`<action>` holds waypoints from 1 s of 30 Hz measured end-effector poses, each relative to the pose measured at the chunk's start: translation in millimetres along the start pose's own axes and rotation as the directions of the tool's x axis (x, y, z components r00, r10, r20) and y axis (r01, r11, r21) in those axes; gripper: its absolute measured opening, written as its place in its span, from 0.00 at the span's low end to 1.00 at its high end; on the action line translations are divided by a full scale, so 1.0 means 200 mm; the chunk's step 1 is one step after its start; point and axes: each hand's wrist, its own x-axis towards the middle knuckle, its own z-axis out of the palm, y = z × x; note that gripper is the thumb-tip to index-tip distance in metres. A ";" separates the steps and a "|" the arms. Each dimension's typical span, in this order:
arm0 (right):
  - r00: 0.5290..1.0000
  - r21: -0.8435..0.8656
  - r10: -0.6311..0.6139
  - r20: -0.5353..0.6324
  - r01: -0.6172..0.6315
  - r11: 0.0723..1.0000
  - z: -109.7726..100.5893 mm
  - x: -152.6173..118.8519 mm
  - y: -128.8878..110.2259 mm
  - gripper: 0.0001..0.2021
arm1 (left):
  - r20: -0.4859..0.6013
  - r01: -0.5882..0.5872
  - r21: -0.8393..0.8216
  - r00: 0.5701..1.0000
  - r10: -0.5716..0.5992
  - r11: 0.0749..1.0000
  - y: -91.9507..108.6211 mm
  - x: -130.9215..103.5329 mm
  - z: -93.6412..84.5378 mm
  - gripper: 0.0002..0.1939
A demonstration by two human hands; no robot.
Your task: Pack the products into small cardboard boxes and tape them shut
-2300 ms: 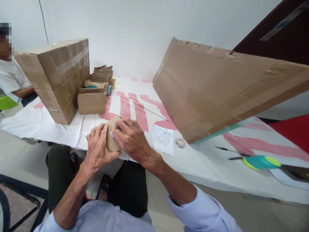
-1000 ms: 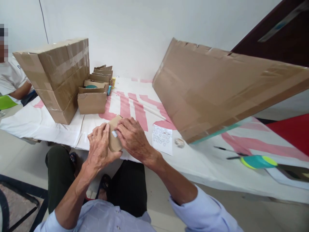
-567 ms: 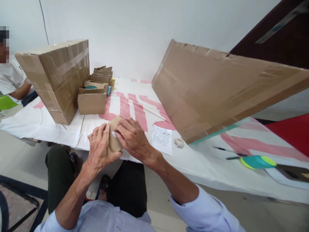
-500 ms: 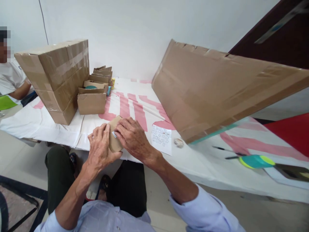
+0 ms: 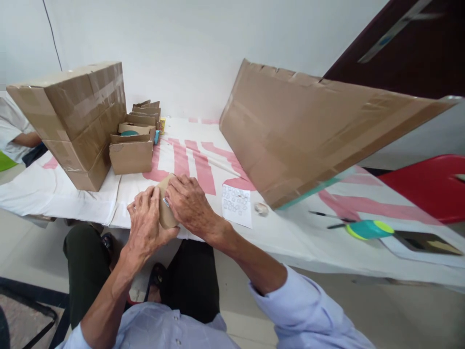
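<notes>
A small brown cardboard box (image 5: 166, 214) is held at the front edge of the cloth-covered table (image 5: 196, 228). My left hand (image 5: 148, 220) grips its left side, with the thumb along the near end. My right hand (image 5: 189, 204) lies over the box's right side, its fingers pinching a small whitish-blue label (image 5: 166, 201) against the top face. Part of the label is hidden under the fingertips. To the right of my hands lies a white sheet (image 5: 237, 206) printed with rows of small outlined shapes.
Taped cartons (image 5: 82, 121) are stacked at the left, beside open cardboard boxes (image 5: 131, 157). A large cardboard panel (image 5: 308, 131) leans at the right. Near it are a clear tape roll (image 5: 261, 209), pens, a teal-and-yellow object (image 5: 369, 229) and a phone (image 5: 426, 241). A person's arm (image 5: 28, 139) shows far left.
The whole view has shifted, so the table items appear further left. My hands keep hold of the box, and the right fingers now cover more of the label.
</notes>
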 end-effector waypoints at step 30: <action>1.000 0.067 0.008 -0.002 -0.007 0.998 -0.05 -0.02 0.02 0.13 | 0.015 0.014 0.018 1.000 -0.014 1.000 0.03 0.00 -0.02 0.48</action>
